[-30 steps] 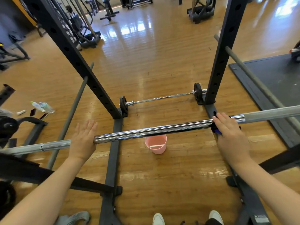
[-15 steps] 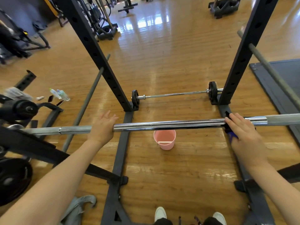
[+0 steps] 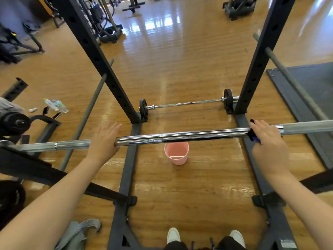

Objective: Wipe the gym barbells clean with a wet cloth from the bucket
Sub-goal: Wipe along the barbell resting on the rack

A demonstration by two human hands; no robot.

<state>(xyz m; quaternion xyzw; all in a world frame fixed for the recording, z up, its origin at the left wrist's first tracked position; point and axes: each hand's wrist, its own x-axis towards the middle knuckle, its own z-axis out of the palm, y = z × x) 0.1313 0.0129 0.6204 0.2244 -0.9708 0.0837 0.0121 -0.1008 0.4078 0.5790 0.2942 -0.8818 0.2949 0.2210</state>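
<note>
A chrome barbell [image 3: 180, 137] lies across the black rack at waist height, spanning the whole view. My left hand [image 3: 103, 141] rests flat on the bar left of the middle, fingers straight and spread. On the right part of the bar, my right hand [image 3: 268, 143] presses a dark blue cloth [image 3: 253, 137] against the metal; only the cloth's edge shows under the palm. Below the bar a pink bucket [image 3: 176, 153] stands on the wooden floor. A second, thinner barbell [image 3: 187, 103] with small black plates lies on the floor between the rack's uprights.
Two black perforated uprights [image 3: 100, 64] [image 3: 259, 60] rise ahead. Rack base beams [image 3: 124, 186] run along the floor beside my white shoes [image 3: 173, 235]. Water bottles [image 3: 55, 105] and a phone lie at left. A grey mat [image 3: 310, 98] is at right, a grey garment [image 3: 79, 231] at lower left.
My head has tilted, so the bar sits higher and more level in view. Both hands stay on the bar; the right hand with the cloth has kept near the right upright.
</note>
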